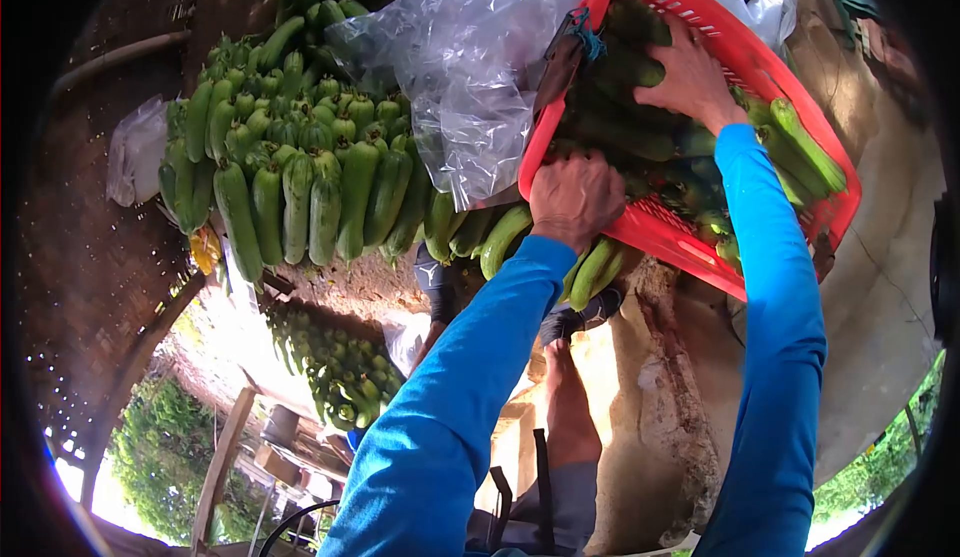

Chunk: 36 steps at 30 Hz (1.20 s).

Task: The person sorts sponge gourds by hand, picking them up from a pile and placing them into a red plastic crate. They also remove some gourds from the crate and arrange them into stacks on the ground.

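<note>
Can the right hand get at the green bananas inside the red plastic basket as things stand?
Probably yes. The right hand already lies on the green bananas inside the red plastic basket, whose top is open. The crumpled clear plastic sheet lies beside the basket, not over it. The left hand grips the near rim, clear of that path.

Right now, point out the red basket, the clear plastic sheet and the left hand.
red basket (690,252): head view, lower rim.
clear plastic sheet (470,57): head view, crumpled middle.
left hand (575,197): head view, back of hand.

Red crate (735,52): perforated plastic, slight sheen. Bag (470,47): clear, crinkled plastic film, glossy. Green bananas (300,187): smooth, waxy skins. Sleeves (470,387): matt blue cloth.
</note>
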### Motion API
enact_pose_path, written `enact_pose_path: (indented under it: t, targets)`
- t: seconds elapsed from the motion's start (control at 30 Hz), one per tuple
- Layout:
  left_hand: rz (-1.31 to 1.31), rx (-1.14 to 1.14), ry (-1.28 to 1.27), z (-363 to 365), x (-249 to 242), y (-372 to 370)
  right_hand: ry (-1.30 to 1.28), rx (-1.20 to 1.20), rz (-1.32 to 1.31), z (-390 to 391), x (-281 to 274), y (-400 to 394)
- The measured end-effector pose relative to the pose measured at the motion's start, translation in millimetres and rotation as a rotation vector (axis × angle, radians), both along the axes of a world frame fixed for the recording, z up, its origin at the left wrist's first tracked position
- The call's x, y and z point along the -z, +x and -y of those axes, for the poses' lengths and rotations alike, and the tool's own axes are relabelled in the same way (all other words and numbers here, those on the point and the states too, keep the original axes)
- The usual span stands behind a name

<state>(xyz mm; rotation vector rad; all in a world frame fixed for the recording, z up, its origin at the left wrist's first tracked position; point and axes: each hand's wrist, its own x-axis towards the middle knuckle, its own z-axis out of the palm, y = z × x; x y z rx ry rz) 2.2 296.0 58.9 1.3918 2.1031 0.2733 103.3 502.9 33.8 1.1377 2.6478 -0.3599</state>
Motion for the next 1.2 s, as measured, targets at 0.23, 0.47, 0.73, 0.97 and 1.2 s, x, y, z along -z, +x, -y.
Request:
enact_pose_path:
  t: [0.23,0.47,0.73,0.97,1.2]
  targets:
    - [0.046,-0.001,0.033,5,7,3,-0.757,0.44,-0.692,27,-57,71]
    - [0.037,0.003,0.236,12,12,2,-1.083,0.796,-1.577,87,-97,63]
    - [0.513,0.266,0.61,118,-45,-49,-1.578,0.766,-1.415,149,-141,-74]
    - [0.631,-0.169,-0.209,403,-19,-25,-1.557,0.897,-1.003,182,-115,-242]
    - [0.853,-0.286,-0.222,400,-23,-29,-1.489,0.548,-0.846,202,-128,-388]
